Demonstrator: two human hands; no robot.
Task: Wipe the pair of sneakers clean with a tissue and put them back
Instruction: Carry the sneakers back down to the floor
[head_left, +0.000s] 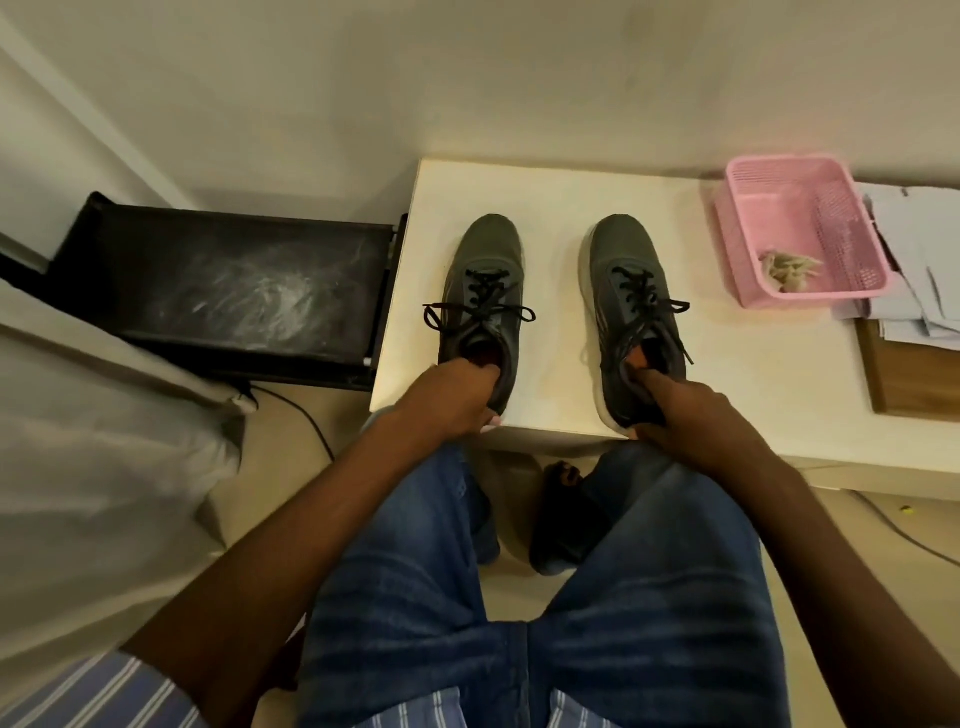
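Note:
Two dark grey sneakers with black laces stand side by side on a white table (545, 187), toes pointing away from me. My left hand (447, 397) grips the heel of the left sneaker (485, 270), fingers hooked inside its opening. The heel of the right sneaker (626, 270) is held the same way by my right hand (680, 410), thumb under the sole at the table's front edge. A crumpled tissue (789, 267) lies in a pink basket (748, 176) at the table's right.
A black dusty shoe rack shelf (234, 280) stands left of the table. Papers (919, 249) and a wooden board (909, 374) lie at the far right. My jeans-clad knees are below the table edge, a bare foot between them. A cable (306, 415) runs on the floor.

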